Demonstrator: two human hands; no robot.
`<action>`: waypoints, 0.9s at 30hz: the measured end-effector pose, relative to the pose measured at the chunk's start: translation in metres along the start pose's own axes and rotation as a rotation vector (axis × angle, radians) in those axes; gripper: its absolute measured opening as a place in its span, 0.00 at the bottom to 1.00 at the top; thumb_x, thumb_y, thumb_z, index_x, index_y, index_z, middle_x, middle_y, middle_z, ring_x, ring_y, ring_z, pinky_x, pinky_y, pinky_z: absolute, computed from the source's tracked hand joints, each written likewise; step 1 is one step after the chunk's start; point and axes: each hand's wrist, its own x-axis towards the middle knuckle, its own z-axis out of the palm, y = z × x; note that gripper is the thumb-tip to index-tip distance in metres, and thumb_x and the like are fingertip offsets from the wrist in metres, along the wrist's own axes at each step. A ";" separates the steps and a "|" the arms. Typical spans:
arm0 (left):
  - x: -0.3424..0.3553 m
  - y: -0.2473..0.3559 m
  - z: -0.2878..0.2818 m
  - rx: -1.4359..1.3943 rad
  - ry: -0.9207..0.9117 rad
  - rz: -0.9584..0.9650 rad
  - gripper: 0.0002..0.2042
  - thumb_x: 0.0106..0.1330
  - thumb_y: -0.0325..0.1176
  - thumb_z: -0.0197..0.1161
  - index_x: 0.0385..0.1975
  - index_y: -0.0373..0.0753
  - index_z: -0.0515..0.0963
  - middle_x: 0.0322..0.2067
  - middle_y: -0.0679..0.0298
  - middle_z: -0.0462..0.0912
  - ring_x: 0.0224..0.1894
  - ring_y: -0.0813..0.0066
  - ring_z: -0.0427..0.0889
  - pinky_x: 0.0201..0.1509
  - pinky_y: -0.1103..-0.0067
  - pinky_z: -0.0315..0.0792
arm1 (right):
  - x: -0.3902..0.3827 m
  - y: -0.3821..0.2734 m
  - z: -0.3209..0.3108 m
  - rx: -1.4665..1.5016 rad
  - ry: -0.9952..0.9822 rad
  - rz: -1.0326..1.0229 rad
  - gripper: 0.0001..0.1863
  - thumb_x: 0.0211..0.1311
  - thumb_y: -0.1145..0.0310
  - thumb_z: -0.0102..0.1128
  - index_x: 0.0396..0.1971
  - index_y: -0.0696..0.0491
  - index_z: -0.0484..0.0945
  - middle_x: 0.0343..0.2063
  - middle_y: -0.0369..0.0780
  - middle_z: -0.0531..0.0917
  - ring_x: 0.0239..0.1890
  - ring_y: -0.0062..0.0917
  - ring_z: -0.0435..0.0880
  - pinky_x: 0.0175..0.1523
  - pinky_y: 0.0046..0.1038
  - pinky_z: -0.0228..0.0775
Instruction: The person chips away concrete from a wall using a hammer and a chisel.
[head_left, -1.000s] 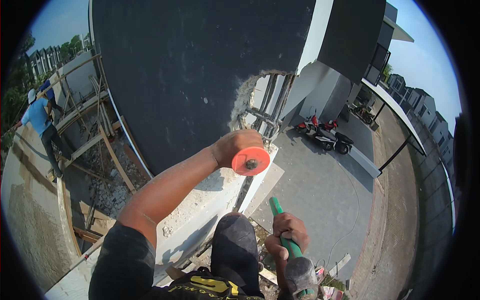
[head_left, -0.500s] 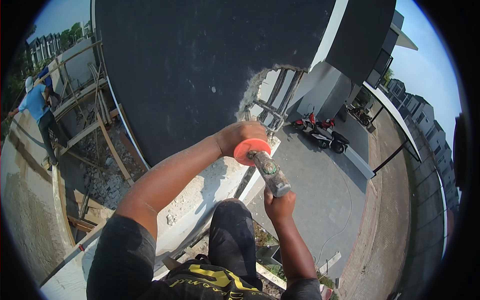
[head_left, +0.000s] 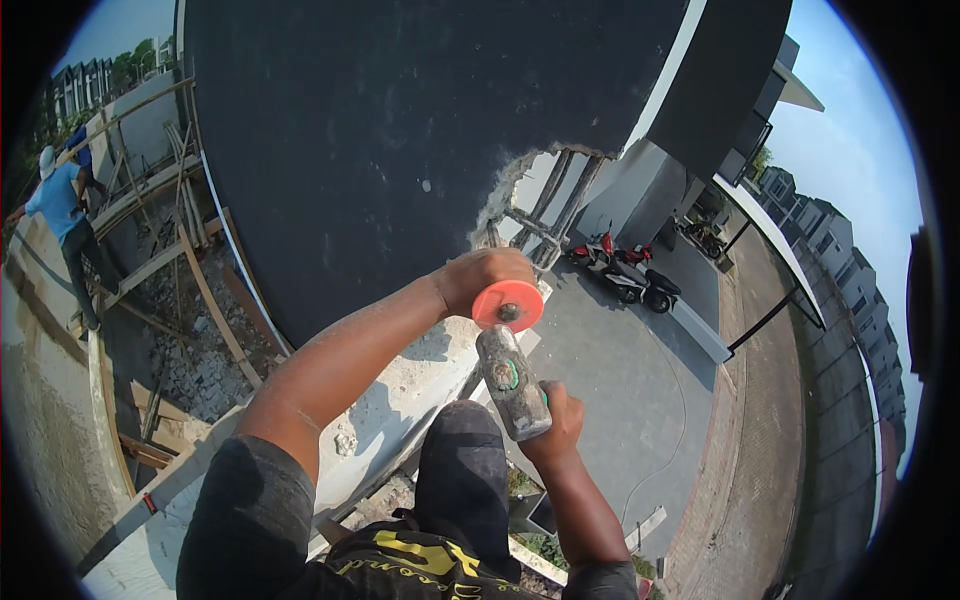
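Observation:
My left hand [head_left: 490, 277] is closed around a chisel whose round orange hand guard [head_left: 487, 302] faces me. The chisel's steel struck end [head_left: 509, 313] pokes out of the guard's middle; its tip is hidden beyond my hand. My right hand [head_left: 558, 422] grips a club hammer [head_left: 514, 390], its worn grey head a little below the chisel's end and apart from it. Beyond my left hand, steel reinforcing bars [head_left: 545, 215] are bared in a ragged hole at the lower corner of the dark wall [head_left: 380, 130].
A dusty white ledge [head_left: 425, 385] with chips runs beneath my left arm. Far below on the right are paving [head_left: 640, 390] and a parked motor scooter [head_left: 620, 265]. On the left, a person in a blue shirt [head_left: 62, 205] stands by timber planks [head_left: 212, 305] and rubble [head_left: 205, 355].
The hammer head has drawn back from the chisel's end toward me and slightly left, leaving a gap. My left hand stays on the chisel.

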 end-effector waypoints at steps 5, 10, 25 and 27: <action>0.010 -0.002 0.000 0.006 0.044 0.057 0.08 0.46 0.29 0.67 0.21 0.41 0.73 0.23 0.66 0.75 0.29 0.65 0.76 0.36 0.73 0.73 | 0.003 0.006 0.008 0.700 0.448 -0.393 0.15 0.46 0.73 0.69 0.27 0.55 0.68 0.15 0.40 0.74 0.15 0.28 0.74 0.19 0.28 0.64; -0.002 -0.004 -0.001 -0.010 -0.001 0.082 0.09 0.47 0.28 0.67 0.21 0.40 0.72 0.22 0.66 0.74 0.28 0.66 0.76 0.35 0.74 0.73 | 0.000 0.025 0.013 -0.133 -0.064 0.164 0.17 0.45 0.67 0.72 0.30 0.54 0.71 0.15 0.44 0.76 0.18 0.42 0.78 0.24 0.38 0.69; 0.013 -0.017 0.029 0.073 -0.060 -0.011 0.08 0.47 0.33 0.68 0.24 0.44 0.74 0.25 0.67 0.78 0.33 0.65 0.79 0.41 0.72 0.73 | -0.028 0.039 0.034 0.248 0.332 0.293 0.16 0.66 0.59 0.54 0.26 0.55 0.68 0.15 0.38 0.71 0.15 0.29 0.71 0.22 0.29 0.61; 0.017 -0.015 0.041 0.050 -0.050 -0.024 0.08 0.46 0.32 0.68 0.23 0.44 0.74 0.25 0.67 0.78 0.32 0.65 0.79 0.40 0.72 0.73 | -0.028 0.026 0.018 0.518 0.510 0.304 0.22 0.71 0.50 0.51 0.28 0.53 0.63 0.14 0.34 0.65 0.13 0.18 0.65 0.17 0.20 0.56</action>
